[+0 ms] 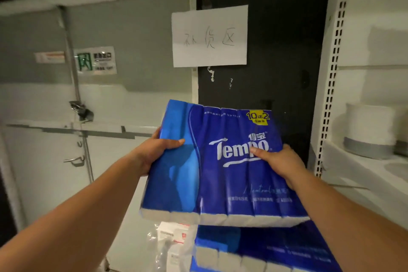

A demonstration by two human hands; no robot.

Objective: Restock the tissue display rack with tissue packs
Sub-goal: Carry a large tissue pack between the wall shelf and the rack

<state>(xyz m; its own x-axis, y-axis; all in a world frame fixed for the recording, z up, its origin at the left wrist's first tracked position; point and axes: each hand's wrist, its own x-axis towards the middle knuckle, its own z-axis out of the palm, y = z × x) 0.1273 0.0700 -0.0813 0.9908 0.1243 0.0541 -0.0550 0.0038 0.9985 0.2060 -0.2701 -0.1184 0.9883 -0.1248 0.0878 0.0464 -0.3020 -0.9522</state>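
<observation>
Hands gripping blue tissue pack (220, 165), left hand (154, 152), right hand (276, 161), thumbs on top

Back-of-shop stockroom, restocking corner.

A handwritten paper sign (209, 36) reading 补货区 was taped to a dark wall panel (276, 55), beside white slotted shelving uprights (333, 68) of the retail kind with a white shelf (362, 168). A grey door (106, 35) carried a green emergency-exit sticker (95, 60). Wrapped Tempo tissue multipacks (260, 247) and plastic-bagged boxed goods (174, 238) lay stacked below.
</observation>
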